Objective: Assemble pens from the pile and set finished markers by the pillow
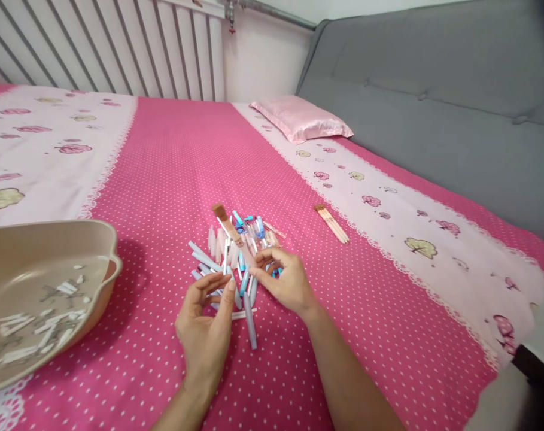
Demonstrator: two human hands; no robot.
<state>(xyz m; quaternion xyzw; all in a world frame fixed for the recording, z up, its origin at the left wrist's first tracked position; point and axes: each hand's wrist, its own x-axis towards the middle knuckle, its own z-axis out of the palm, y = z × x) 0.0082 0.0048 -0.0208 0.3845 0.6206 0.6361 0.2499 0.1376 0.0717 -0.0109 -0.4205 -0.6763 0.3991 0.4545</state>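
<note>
My right hand [283, 278] has its fingers closed on the near end of a peach pen bundle with brown ends [231, 229], which slants up and to the left over the pile. To its left, my left hand [209, 317] is curled with thumb and fingertips close together. A thin white stick [225, 254] shows just above those fingertips; whether they grip it I cannot tell. Beneath and beyond both hands spreads a loose pile of pen parts [215, 242], with translucent tubes and blue caps. One pale tube [249, 323] points towards me between my wrists.
A beige basin [108, 239] stands at the left, with small white and grey pieces inside. A second peach bundle with a brown end [332, 224] lies to the right. Farther off are a pink pillow [301, 118], a grey padded headboard [424, 78] and a white radiator [119, 51].
</note>
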